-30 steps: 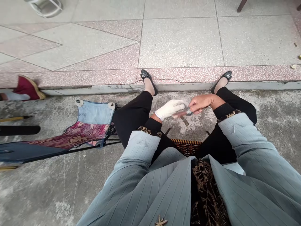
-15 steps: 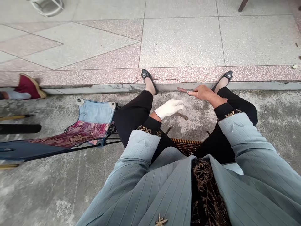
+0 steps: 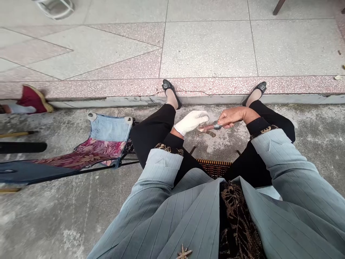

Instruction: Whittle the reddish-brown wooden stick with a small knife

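Observation:
My left hand [image 3: 191,121] wears a white glove, and its bent fingers close over the tip of my right forefinger. My right hand [image 3: 229,117] is bare. Its forefinger points left and carries a broad silver ring [image 3: 216,125], while the other fingers are folded in. Both hands meet between my knees, above the rough concrete ground. A small brown stick-like piece [image 3: 211,133] lies on the ground just under them. I sit on a woven wicker seat [image 3: 214,167], in black trousers and a grey-blue striped jacket.
A folding stool with a patchwork cloth seat [image 3: 105,142] stands at my left. Beyond it are a red shoe [image 3: 32,99] on another person's foot and a black bar [image 3: 23,147]. A terrazzo step [image 3: 107,88] runs across in front of my black shoes.
My right hand reached out toward the step with its forefinger stretched, then came back. It now meets the gloved left hand again, which rose slightly.

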